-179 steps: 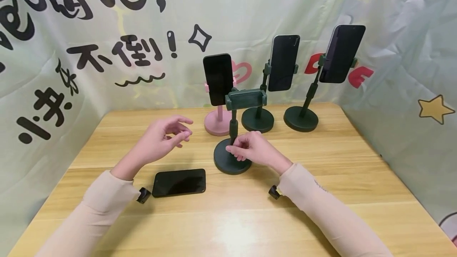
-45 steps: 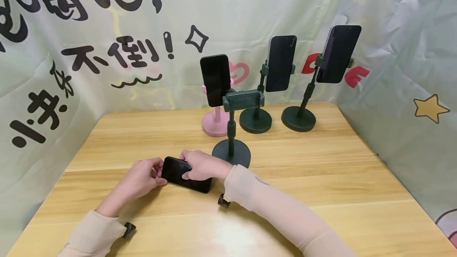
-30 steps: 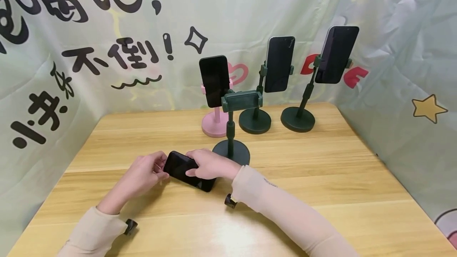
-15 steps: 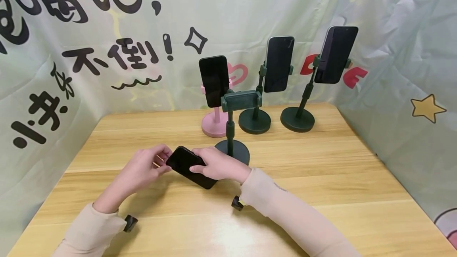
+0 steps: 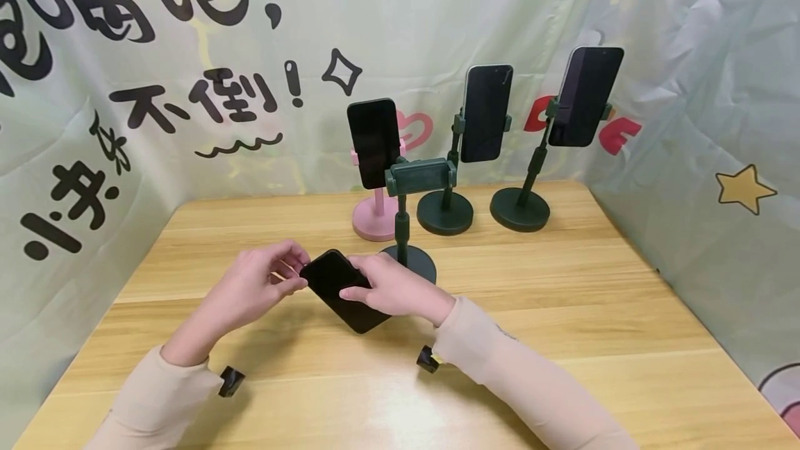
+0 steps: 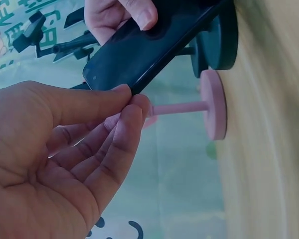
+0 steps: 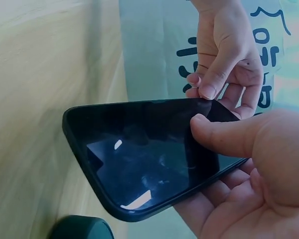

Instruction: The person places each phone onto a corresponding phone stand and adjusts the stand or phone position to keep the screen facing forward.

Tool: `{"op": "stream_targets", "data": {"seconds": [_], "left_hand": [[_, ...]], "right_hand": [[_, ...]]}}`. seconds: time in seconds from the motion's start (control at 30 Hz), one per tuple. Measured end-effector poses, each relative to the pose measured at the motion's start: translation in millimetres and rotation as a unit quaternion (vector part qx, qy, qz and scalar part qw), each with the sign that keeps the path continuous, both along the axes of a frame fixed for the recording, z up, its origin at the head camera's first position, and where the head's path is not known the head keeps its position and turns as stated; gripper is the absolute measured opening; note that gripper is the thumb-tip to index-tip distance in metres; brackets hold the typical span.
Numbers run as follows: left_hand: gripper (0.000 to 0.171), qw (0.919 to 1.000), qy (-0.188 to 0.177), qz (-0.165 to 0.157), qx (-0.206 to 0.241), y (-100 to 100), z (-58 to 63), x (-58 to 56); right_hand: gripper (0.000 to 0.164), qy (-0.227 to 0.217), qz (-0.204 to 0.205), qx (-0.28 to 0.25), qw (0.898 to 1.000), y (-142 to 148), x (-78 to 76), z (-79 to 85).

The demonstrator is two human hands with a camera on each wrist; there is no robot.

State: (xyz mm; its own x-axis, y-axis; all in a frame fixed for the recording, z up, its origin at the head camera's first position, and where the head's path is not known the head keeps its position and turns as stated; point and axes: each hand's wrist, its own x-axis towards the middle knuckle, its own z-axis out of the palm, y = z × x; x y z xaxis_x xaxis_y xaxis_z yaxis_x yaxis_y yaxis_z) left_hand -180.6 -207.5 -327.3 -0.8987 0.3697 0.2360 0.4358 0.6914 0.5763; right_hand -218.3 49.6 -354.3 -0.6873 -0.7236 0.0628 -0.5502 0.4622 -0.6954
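Observation:
A black smartphone point(image 5: 334, 283) is held tilted above the front middle of the table. My right hand point(image 5: 400, 288) grips it, thumb across the screen and fingers behind it, as the right wrist view shows with the phone point(image 7: 139, 159) large in front. At the phone's far left corner, my left hand point(image 5: 256, 283) pinches it between thumb and fingertips; in the left wrist view that left hand point(image 6: 84, 134) meets the corner from below. Just behind the right hand stands a dark green phone stand point(image 5: 421, 177) with a bare clamp, its round base partly hidden.
Behind are a pink stand point(image 5: 375, 221) holding a black phone point(image 5: 375, 144), a green stand point(image 5: 445, 214) with a phone point(image 5: 487, 113), and another green stand point(image 5: 520, 210) with a phone point(image 5: 586, 97). A printed curtain point(image 5: 281, 158) surrounds the wooden table point(image 5: 531, 339).
The right hand left the bare stand and took hold of the phone lying on the table. Both hands have since raised it, moved it slightly right and turned it; the left stays at its corner.

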Motion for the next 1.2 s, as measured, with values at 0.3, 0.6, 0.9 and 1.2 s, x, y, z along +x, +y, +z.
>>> {"op": "stream_targets", "data": {"seconds": [0.3,0.6,0.9,1.2], "left_hand": [[0.02,0.9998,0.021,-0.004,0.004,0,14.1,0.0],[0.02,0.9995,0.031,-0.002,0.004,5,20.3,-0.6],[0.022,0.9998,0.01,-0.003,0.015,13,23.9,-5.5],[0.031,0.9993,0.009,-0.015,0.033,22,29.7,-9.5]], "right_hand": [[0.029,-0.018,-0.02,-0.048,0.998,15,5.2,12.3],[0.034,-0.004,-0.028,-0.086,0.996,29,8.1,31.6],[0.039,-0.021,-0.015,-0.121,0.992,40,10.8,45.5],[0.037,-0.017,-0.02,-0.139,0.99,47,21.7,59.5]]}}
